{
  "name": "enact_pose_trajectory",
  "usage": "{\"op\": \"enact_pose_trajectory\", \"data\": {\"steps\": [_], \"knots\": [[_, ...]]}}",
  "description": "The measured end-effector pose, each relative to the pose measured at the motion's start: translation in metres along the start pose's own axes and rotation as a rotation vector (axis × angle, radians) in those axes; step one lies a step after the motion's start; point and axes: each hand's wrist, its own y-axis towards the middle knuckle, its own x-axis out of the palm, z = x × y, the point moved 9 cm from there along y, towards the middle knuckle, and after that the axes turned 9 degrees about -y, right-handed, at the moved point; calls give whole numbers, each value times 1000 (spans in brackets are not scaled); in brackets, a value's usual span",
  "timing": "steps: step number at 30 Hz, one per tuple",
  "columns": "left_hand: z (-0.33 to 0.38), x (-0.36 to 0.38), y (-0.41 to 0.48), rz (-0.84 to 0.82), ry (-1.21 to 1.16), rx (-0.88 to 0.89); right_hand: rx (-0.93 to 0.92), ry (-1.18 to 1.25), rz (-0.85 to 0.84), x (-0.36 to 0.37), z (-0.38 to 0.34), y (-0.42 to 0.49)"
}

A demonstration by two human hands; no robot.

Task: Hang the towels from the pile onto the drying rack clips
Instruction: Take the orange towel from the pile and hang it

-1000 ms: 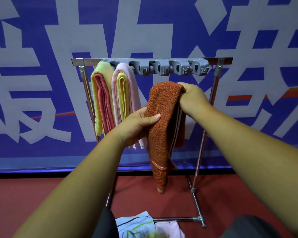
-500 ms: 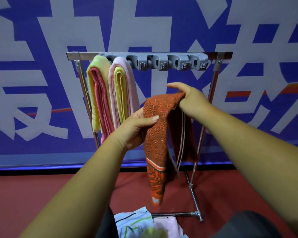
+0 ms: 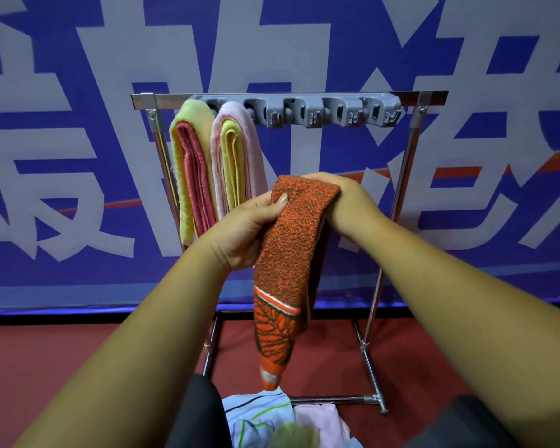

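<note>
Left hand: your left hand (image 3: 240,232) has its grip closed on the orange towel (image 3: 285,270), thumb pressed across the upper fold, fingers hidden behind the cloth.
Right hand: your right hand (image 3: 343,202) has its grip closed over the top right corner of the same towel, the palm turned down on the fold.
Orange towel: folded over at the top between your two hands, it hangs straight down in front of the rack, below the clip bar and clear of it; its striped lower end dangles just above the pile.
Drying rack: the metal rack (image 3: 404,176) stands on the red floor (image 3: 46,357) against a blue banner (image 3: 78,59) with large white characters.
Clip bar: a grey clip bar (image 3: 324,113) runs along the top rail; the clips to the right of the hung towels carry nothing.
Hung towels: a yellow-green and pink towel (image 3: 188,169) hangs at the left end; a pale pink and yellow towel (image 3: 236,160) hangs just beside it, touching it.
Pile: the pile (image 3: 259,418) lies at the bottom edge between your knees, showing a white striped cloth and a pink one; its front is blurred.
</note>
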Motion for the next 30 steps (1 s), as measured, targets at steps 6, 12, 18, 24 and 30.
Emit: {"op": "enact_pose_trajectory", "data": {"steps": [6, 12, 18, 24, 30], "knots": [[-3, -22, -11, 70, 190, -82, 44, -17, 55, -6, -1, 8], [-3, -20, -10, 108, 79, 59, 9, -170, -126, 21, 4, 0], [-3, -19, -3, 90, -7, 49, 82, -20, -164, 37, 18, -8], [-3, -23, -6, 64, -63, 55, 114, 88, -88, 29, 14, -12], [-11, -34, -20, 53, -97, -19, 186, 108, 3, 23, 10, -6]]}}
